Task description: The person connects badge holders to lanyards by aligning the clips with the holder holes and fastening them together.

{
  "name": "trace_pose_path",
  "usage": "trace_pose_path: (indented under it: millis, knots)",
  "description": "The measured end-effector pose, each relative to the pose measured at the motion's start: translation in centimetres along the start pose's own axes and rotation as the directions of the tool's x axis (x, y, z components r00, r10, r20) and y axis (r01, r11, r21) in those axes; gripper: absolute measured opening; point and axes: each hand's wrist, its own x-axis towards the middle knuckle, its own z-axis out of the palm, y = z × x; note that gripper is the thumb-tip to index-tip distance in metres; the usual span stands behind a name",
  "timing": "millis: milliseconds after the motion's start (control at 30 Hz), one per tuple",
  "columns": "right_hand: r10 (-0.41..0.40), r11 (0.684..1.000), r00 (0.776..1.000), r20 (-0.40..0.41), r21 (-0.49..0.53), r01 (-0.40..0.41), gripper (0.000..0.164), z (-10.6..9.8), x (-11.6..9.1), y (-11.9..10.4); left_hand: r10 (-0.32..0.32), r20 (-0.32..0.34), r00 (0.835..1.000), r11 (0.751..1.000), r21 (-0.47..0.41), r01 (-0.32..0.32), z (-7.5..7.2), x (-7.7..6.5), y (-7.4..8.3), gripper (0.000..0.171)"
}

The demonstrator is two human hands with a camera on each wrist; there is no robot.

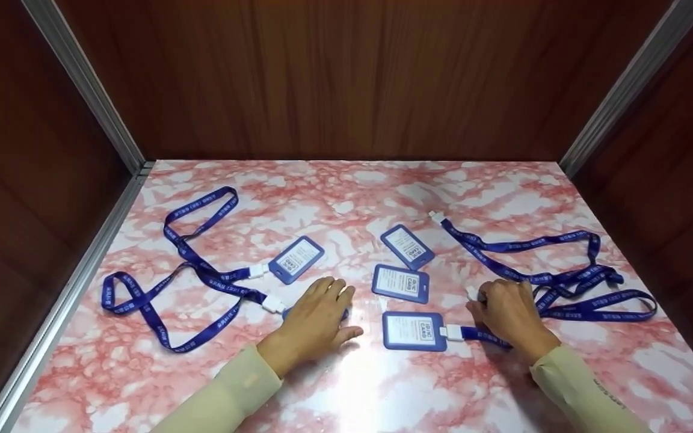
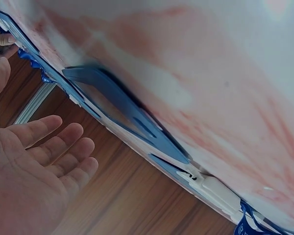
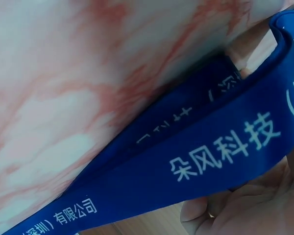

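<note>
My left hand (image 1: 316, 319) hovers with spread, relaxed fingers above a blue badge holder (image 1: 344, 314), hiding most of it; the palm holds nothing in the left wrist view. That holder's white clip (image 1: 274, 304) joins a blue lanyard (image 1: 202, 337). My right hand (image 1: 512, 313) grips a blue lanyard (image 3: 225, 152) by its end, and a white clip (image 1: 472, 293) sticks out at the fingertips. Just left of this hand, a badge holder (image 1: 414, 331) lies attached to another lanyard by a white clip (image 1: 453, 332); part of that strap runs under the hand.
Two loose badge holders, one middle (image 1: 400, 282) and one farther back (image 1: 407, 246), lie near the centre. Another holder (image 1: 296, 259) on a lanyard lies left. More lanyards (image 1: 527, 243) are tangled at the right. Wooden panels (image 1: 346, 78) wall the marbled table (image 1: 334, 180) on three sides.
</note>
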Motion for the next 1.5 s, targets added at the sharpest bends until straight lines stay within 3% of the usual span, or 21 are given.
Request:
trace_pose_path:
  millis: [367, 833, 1200, 1500]
  knots:
    - [-0.019, 1.000, 0.999, -0.030, 0.004, 0.020, 0.019, 0.1, -0.3, -0.3, 0.003, 0.004, 1.000, 1.000, -0.015, -0.003, 0.0, 0.1, 0.0, 0.076]
    - [-0.033, 0.999, 0.998, -0.044, 0.032, 0.035, 0.027, -0.4, -0.3, -1.0, 0.018, -0.022, 1.000, 1.000, 0.018, -0.018, 0.0, 0.5, 0.3, 0.075]
    - [-0.110, 0.992, 0.989, -0.103, 0.049, 0.116, 0.042, -0.3, -0.2, -0.9, 0.032, -0.024, 0.999, 0.999, 0.024, -0.031, -0.1, 0.9, 0.4, 0.075]
    - [-0.094, 0.993, 0.993, -0.065, 0.069, 0.099, 0.031, -0.5, 0.0, -1.1, 0.025, -0.018, 1.000, 1.000, -0.011, -0.025, -0.2, 1.5, 0.6, 0.074]
